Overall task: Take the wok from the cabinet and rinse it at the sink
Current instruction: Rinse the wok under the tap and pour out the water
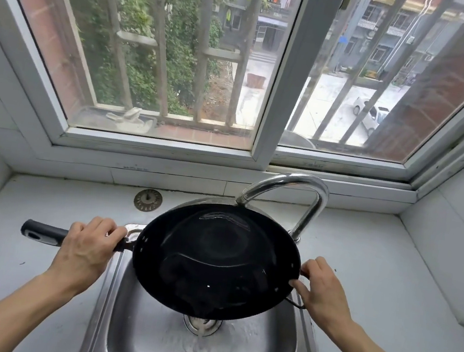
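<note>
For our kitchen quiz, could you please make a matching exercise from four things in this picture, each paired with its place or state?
Things:
1. wok
2. left hand
3. strainer
4. tap

Places or states:
A. lying on the counter behind the sink
B. tilted, pouring water toward the drain
C. arching above the wok's far rim
D. gripping the long black handle

Pairs: 1-B, 2-D, 3-A, 4-C

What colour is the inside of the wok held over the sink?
Black, glossy and wet, on the round metal wok; the head view shows it.
</note>
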The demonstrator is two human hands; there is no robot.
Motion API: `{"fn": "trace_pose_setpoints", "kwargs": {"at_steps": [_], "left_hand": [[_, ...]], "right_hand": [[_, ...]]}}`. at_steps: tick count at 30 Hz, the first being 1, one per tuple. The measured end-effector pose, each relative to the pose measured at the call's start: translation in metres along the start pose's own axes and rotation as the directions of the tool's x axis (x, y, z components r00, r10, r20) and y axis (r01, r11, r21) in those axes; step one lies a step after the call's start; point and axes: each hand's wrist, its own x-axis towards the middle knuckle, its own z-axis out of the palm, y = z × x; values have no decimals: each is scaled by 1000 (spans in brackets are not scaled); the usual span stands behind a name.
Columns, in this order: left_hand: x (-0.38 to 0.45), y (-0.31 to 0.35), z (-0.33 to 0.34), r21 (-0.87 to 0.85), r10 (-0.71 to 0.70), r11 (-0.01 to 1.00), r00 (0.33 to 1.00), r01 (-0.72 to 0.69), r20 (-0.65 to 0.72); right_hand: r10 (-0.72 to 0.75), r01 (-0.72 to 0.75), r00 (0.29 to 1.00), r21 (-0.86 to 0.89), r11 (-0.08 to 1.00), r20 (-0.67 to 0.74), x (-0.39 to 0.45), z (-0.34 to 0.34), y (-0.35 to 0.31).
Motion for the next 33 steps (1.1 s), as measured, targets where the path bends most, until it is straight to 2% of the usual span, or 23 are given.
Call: {"fn": "trace_pose_setpoints", "kwargs": {"at_steps": [7, 12, 21, 33], "left_hand": [[-17, -7, -6, -26, -8, 1000, 1000, 9, 13], [-25, -11, -14, -67, 5, 998, 1000, -4, 19], [-35, -22, -29, -168, 68, 984, 998, -65, 9], [-57, -33, -6, -187, 113, 978, 988, -92, 107]], "right_hand": [[-21, 20, 1000, 31, 999, 16, 1, 4, -10], [36, -40, 999, 109, 993, 33, 5, 3, -18], [48, -45, 999, 150, 988, -22, 22, -9, -28], [109, -120, 989, 117, 986, 97, 25, 22, -32]]}}
